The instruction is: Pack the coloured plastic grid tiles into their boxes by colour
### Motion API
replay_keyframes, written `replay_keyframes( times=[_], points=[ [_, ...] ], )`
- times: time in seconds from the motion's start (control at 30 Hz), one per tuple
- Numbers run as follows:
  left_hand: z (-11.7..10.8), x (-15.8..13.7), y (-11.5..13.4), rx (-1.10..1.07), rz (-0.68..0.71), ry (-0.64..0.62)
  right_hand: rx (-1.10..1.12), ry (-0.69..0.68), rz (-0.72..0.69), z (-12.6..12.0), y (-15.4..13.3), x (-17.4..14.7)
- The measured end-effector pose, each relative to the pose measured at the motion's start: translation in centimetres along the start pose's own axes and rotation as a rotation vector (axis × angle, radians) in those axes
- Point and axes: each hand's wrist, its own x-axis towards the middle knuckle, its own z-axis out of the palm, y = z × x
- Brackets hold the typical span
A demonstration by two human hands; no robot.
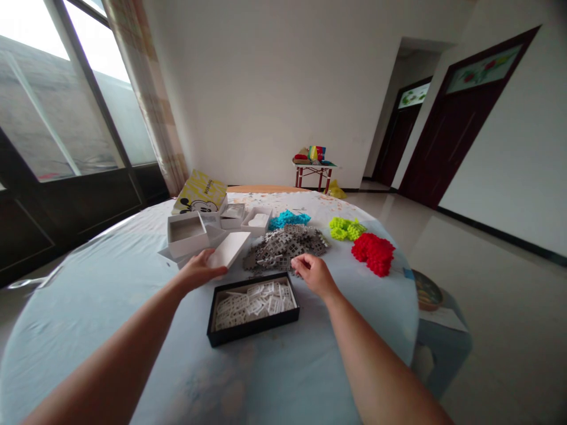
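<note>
Seen from my head camera, my left hand [201, 268] grips the near edge of a flat white box lid [230, 248], fingers curled over it, just beyond a black tray [254, 330] of white plastic pieces [254, 301]. My right hand [313, 273], fingers loosely pinched, touches the near edge of a grey pile of pieces [287, 243]; I cannot tell whether it holds one. Blue [289, 219], yellow-green [346, 228] and red heaps [374, 252] lie beyond on the pale round table [110, 283].

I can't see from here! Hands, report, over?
Left hand gripping white lid. Right hand pinching at grey pieces. Black tray between both hands.
</note>
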Motion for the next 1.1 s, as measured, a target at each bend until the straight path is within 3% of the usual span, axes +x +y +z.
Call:
replay_keyframes(
  times=[0.13,0.27,0.43,0.77,0.97,1.1],
  points=[
    [-1.7,-1.6,-0.2,-0.103,0.005,-0.032,-0.059,-0.061,-0.125,0.1,-2.3,-0.9],
    [-1.8,-3.0,-0.3,-0.21,0.042,-0.005,-0.272,-0.251,-0.281,0.7,-5.5,-1.9],
    [-0.8,-3.8,-0.2,-0.293,0.073,0.055,-0.562,-0.519,-0.282,2.3,-7.6,-1.6],
    [-0.6,-4.1,0.3,-0.34,0.148,0.066,-0.478,-0.691,-0.44,6.2,-9.3,-1.3],
    [-0.9,-4.3,0.3,-0.312,0.169,0.051,-0.692,-0.689,-0.386,4.1,-8.7,-1.0],
    [-1.1,-4.3,0.3,-0.277,0.196,0.046,-0.695,-0.683,-0.291,1.6,-8.0,-0.5]
  ],
)
